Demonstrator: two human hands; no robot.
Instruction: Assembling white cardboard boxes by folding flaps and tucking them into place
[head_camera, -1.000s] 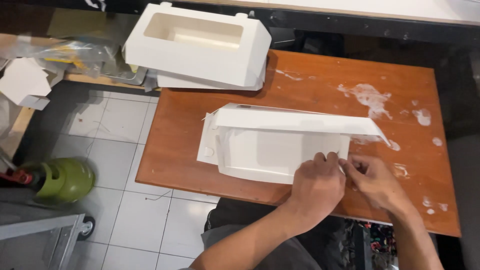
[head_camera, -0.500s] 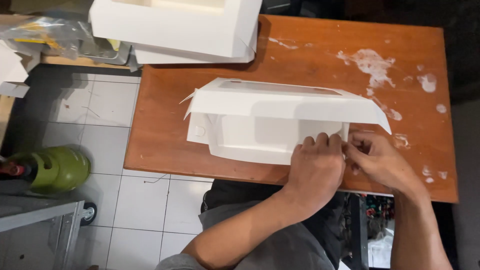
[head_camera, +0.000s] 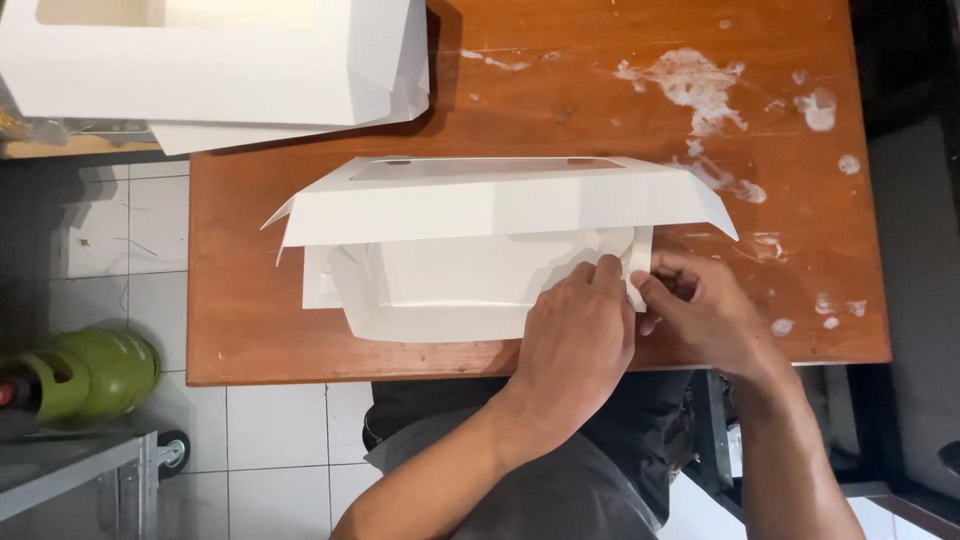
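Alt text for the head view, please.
Both hands, left hand and right hand, pinch the right corner of a half-folded white cardboard box on a paint-stained wooden table. Another white box sits at top left.

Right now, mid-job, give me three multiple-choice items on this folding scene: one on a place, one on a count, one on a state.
1. Where are both hands on the white cardboard box being folded?
A. its right end
B. its left end
C. on top of its lid

2. How many white boxes are on the brown wooden table?
A. one
B. two
C. four

3. How does the near box's windowed lid stand?
A. torn off
B. pressed fully shut
C. raised, hinged at the back

Answers:
1. A: the left hand and right hand pinch a side flap at the right end.
2. B: a second, finished white box sits at the far left corner.
3. C: the lid angles up over the open tray.
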